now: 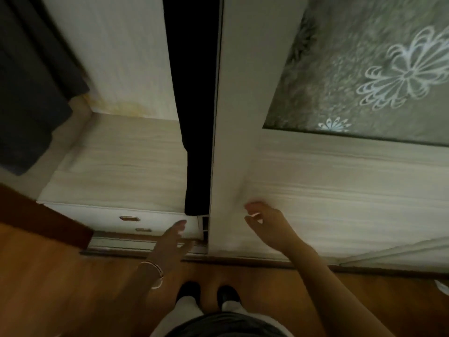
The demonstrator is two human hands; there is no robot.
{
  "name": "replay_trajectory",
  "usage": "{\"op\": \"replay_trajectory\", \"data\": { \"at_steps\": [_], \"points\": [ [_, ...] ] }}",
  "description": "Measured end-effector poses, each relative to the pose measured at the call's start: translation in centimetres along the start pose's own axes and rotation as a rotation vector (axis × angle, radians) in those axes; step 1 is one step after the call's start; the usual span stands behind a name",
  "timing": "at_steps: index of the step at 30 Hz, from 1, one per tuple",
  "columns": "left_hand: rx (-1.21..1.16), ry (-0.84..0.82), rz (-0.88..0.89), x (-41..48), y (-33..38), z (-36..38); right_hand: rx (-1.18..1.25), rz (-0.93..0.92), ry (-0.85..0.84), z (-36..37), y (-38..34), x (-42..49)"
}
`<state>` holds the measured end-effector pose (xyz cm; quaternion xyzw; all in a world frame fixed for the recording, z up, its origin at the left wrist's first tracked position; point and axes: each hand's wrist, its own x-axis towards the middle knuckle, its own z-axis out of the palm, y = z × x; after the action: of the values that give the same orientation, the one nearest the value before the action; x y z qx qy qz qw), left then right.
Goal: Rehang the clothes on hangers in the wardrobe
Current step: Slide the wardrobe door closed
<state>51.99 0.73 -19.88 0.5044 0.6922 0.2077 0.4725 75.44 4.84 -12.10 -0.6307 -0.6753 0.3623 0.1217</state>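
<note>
From the head view, the left hand [173, 235] reaches forward with fingers straight and spread, holding nothing, just below the hem of a black garment [194, 117]. That garment hangs in the wardrobe [116, 166], tight against the edge of the door [233, 117]. The right hand [264, 220] is half curled, thumb apart from the fingers, and empty. It is close to the door's lower panel, but blur hides whether it touches. Grey clothes [29, 93] hang far left, well apart from both hands. Drawers [130, 218] sit beyond the left fingertips.
</note>
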Motion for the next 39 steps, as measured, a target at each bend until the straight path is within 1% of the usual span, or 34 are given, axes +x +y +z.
{"op": "replay_trajectory", "data": {
  "at_steps": [2, 4, 7, 9, 16, 25, 29, 31, 32, 33, 36, 37, 38, 39],
  "points": [
    [-0.035, 0.076, 0.12, 0.0, 3.6, 1.8, -0.054, -0.121, -0.029, -1.3, -1.3, 0.2],
    [-0.096, 0.143, 0.235, 0.4, 6.4, 3.2, -0.039, -0.199, -0.04, -1.6, -2.2, 0.2],
    [-0.118, 0.266, 0.274, 0.5, 9.3, 4.2, -0.04, -0.255, -0.032, -1.6, -3.3, 0.5],
    [-0.11, 0.335, 0.258, 0.6, 10.3, 4.2, -0.111, -0.307, -0.035, -1.8, -3.5, 0.8],
    [-0.071, 0.431, 0.205, 0.4, 10.5, 3.9, -0.225, -0.447, -0.077, -2.0, -3.9, 1.8],
    [-0.115, 0.655, 0.088, 0.0, 9.3, 1.0, -0.217, -0.503, -0.177, 0.3, -8.4, 2.6],
    [-0.086, 0.696, 0.018, 0.2, 8.1, -1.7, -0.253, -0.49, -0.28, 1.5, -11.2, 3.4],
    [-0.081, 0.711, -0.006, 0.3, 7.4, -3.1, -0.302, -0.539, -0.303, 1.8, -12.9, 3.5],
    [-0.083, 0.715, -0.019, 0.3, 7.1, -3.9, -0.329, -0.607, -0.252, 1.8, -13.9, 3.3],
    [-0.087, 0.72, -0.026, 0.4, 6.7, -4.8, -0.332, -0.717, -0.146, 1.8, -15.0, 3.0],
    [-0.053, 0.723, 0.017, 0.7, 5.1, -7.6, -0.208, -1.102, 0.348, 2.3, -18.4, 2.5],
    [-0.042, 0.723, 0.044, 0.9, 4.5, -8.6, -0.156, -1.18, 0.478, 2.5, -19.6, 2.6],
    [-0.048, 0.716, 0.053, 0.9, 3.9, -9.7, -0.136, -1.221, 0.554, 2.7, -20.8, 2.9],
    [-0.079, 0.699, 0.04, 0.8, 3.5, -10.7, -0.174, -1.238, 0.64, 2.7, -22.1, 3.2]
  ]
}}
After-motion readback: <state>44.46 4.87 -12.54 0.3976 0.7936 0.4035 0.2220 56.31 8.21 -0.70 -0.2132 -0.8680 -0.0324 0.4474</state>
